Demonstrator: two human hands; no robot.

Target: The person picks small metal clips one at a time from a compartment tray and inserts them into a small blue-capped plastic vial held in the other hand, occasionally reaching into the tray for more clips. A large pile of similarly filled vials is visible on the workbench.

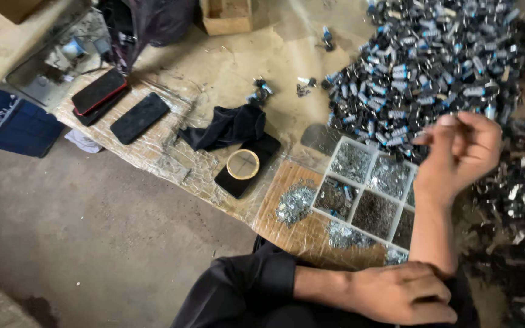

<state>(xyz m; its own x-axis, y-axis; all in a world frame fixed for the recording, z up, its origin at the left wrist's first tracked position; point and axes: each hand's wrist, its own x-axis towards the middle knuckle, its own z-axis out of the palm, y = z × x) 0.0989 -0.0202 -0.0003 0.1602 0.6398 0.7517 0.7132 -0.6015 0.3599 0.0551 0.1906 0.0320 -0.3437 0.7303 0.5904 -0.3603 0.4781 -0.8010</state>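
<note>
At the far left a dark blue tray [13, 124] lies on the floor, and beside it two dark phones [120, 104], one with a red edge, rest on a plastic-wrapped board [159, 152]. Further right a crumpled black cloth [226, 126] lies next to a third black phone [247, 165], which carries a round gold-rimmed lid [242, 164] on top. Just right of that, a loose heap of small silvery metal bits [296, 203] sits on the board, touching a clear divided parts box [369, 191] whose compartments hold more small metal pieces. Low in the view the left hand [399, 294] rests flat with fingers relaxed, holding nothing, against the right forearm. The right hand [460, 152] is raised above the box's right edge, fingers curled inward with thumb and fingertips drawn together; it is blurred, so whether it pinches a piece I cannot tell. Behind and right of it spreads a big pile of small black-and-silver parts [432, 67] with blue marks.
</note>
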